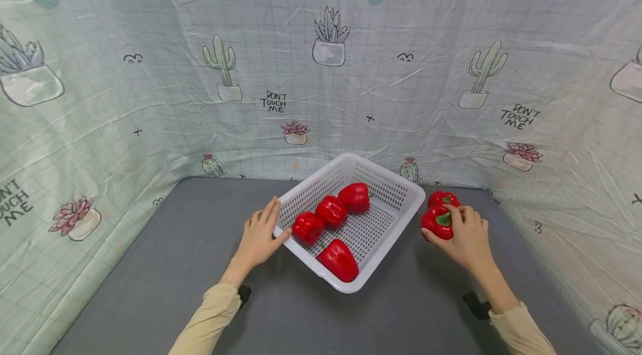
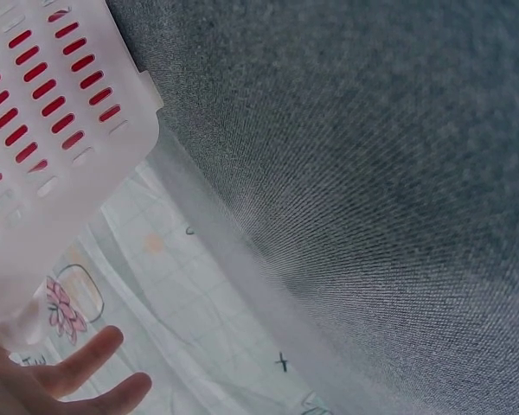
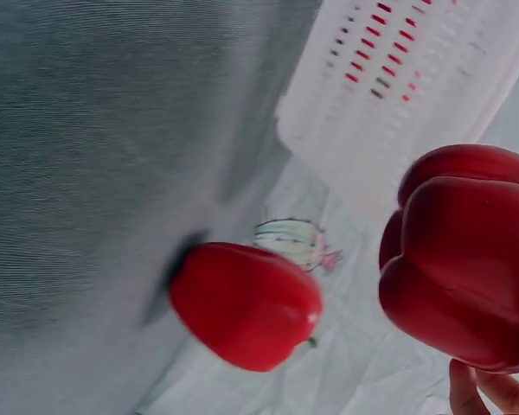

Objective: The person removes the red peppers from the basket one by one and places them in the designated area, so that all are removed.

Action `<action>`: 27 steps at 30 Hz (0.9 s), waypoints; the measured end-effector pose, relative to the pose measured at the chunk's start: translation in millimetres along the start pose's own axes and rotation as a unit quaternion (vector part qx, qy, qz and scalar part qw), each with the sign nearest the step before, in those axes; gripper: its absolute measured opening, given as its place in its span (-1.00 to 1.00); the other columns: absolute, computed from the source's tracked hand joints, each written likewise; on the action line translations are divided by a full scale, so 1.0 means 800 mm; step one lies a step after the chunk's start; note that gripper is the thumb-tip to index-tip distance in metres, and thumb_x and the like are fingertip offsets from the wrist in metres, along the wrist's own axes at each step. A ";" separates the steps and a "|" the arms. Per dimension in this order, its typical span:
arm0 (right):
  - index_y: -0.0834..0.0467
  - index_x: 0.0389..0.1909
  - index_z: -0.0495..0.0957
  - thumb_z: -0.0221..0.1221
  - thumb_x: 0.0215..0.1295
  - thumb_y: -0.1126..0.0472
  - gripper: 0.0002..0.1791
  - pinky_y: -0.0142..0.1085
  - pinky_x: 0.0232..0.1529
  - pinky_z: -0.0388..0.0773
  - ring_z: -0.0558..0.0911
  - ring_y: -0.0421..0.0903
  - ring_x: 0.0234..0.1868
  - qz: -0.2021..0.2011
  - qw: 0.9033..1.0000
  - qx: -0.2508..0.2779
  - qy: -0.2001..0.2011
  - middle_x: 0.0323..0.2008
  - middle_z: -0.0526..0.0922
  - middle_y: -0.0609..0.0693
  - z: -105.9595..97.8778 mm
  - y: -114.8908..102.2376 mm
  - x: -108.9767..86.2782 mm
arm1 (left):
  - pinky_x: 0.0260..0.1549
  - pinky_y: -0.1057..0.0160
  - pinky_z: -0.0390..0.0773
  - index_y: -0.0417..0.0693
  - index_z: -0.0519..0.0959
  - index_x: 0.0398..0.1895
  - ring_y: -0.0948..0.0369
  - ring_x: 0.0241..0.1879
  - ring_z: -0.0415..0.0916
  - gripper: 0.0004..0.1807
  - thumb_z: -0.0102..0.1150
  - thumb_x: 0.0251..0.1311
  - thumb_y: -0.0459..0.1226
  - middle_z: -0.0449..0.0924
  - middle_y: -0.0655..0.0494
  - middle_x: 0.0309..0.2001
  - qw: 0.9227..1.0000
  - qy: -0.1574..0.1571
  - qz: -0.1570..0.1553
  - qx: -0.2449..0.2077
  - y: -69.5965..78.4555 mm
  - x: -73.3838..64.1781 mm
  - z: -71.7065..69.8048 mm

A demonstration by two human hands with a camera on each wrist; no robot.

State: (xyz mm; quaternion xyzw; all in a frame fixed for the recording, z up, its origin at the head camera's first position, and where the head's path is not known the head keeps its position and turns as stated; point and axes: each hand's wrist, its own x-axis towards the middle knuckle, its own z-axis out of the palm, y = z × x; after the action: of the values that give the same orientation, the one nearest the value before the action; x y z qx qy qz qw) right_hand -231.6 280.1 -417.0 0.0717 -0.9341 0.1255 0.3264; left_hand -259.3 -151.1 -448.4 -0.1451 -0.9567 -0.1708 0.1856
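My left hand [image 1: 257,239] rests on the left rim of a white perforated plastic basket [image 1: 388,257], fingers extended and spread. In the left wrist view, two fingertips [image 2: 104,350] stick out free past the basket's rim. My right hand [image 1: 472,239] grips a red bell pepper [image 1: 435,223] with a green stem, thumb and fingers around its sides. The right wrist view shows this held pepper [image 3: 471,259] raised off the table. Behind it, another red bell pepper [image 1: 442,197] lies on the table, partly hidden in the head view.
Inside the basket lie several red bell peppers [image 1: 338,260], three in a row along the left wall and one near the front corner. The basket sits turned at an angle on the dark grey table [image 1: 165,266]. A cactus-printed sheet [image 1: 331,98] hangs around the back and sides.
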 end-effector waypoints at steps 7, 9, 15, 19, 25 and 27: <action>0.35 -0.05 0.33 0.36 -0.25 0.07 -0.27 0.08 -0.27 0.16 0.31 0.26 -0.17 0.049 0.998 0.035 0.006 -0.15 0.38 0.35 -0.003 0.020 -0.014 | 0.00 -0.24 0.24 -0.13 0.07 0.34 -0.16 0.11 0.24 -0.20 -0.02 0.09 0.06 0.04 -0.04 0.36 1.000 -0.021 -0.010 0.011 0.001 0.001 -0.001; 0.34 -0.04 0.34 0.34 -0.22 0.03 -0.27 0.06 -0.29 0.15 0.31 0.26 -0.19 0.057 0.998 0.027 0.007 -0.15 0.41 0.36 -0.003 0.026 -0.018 | 0.00 -0.24 0.24 -0.12 0.07 0.34 -0.15 0.11 0.24 -0.21 -0.03 0.10 0.06 0.05 -0.04 0.36 1.000 -0.021 -0.011 0.010 0.001 0.001 -0.002; 0.32 -0.02 0.33 0.28 -0.13 -0.06 -0.28 0.08 -0.30 0.13 0.30 0.29 -0.19 0.086 0.996 0.003 -0.008 -0.15 0.40 0.37 -0.005 0.043 -0.024 | -0.01 -0.25 0.24 -0.12 0.08 0.34 -0.15 0.11 0.24 -0.21 -0.02 0.09 0.06 0.05 -0.04 0.36 1.000 -0.020 -0.011 0.007 0.000 0.000 -0.002; 0.32 0.00 0.32 0.27 -0.11 -0.06 -0.28 0.09 -0.29 0.12 0.29 0.30 -0.19 0.098 0.995 -0.009 -0.011 -0.15 0.40 0.38 -0.002 0.053 -0.027 | 0.00 -0.25 0.24 -0.12 0.08 0.34 -0.15 0.10 0.24 -0.21 -0.01 0.09 0.06 0.05 -0.05 0.36 1.000 -0.018 -0.010 0.006 0.000 0.000 -0.001; 0.32 0.01 0.31 0.24 -0.08 -0.06 -0.29 0.14 -0.27 0.12 0.28 0.34 -0.17 0.116 0.993 -0.016 0.005 -0.16 0.38 0.38 0.006 0.065 -0.027 | 0.00 -0.25 0.24 -0.12 0.09 0.33 -0.15 0.10 0.24 -0.22 -0.03 0.09 0.06 0.05 -0.05 0.36 1.000 -0.017 -0.009 0.007 -0.002 0.000 0.002; 0.33 0.01 0.30 0.24 -0.09 -0.06 -0.28 0.15 -0.25 0.11 0.27 0.34 -0.15 0.126 0.992 -0.013 0.014 -0.15 0.36 0.39 0.009 0.069 -0.028 | 0.00 -0.25 0.23 -0.12 0.08 0.34 -0.15 0.11 0.23 -0.21 -0.03 0.09 0.06 0.04 -0.05 0.36 1.000 -0.018 -0.009 0.005 -0.002 0.001 0.003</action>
State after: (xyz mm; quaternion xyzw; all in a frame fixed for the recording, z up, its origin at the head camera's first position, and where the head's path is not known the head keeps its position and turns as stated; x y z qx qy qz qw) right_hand -230.7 332.0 -447.0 -0.0523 -0.9328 0.1538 0.3218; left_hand -261.0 -151.5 -450.6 -0.1382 -0.9620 -0.1651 0.1678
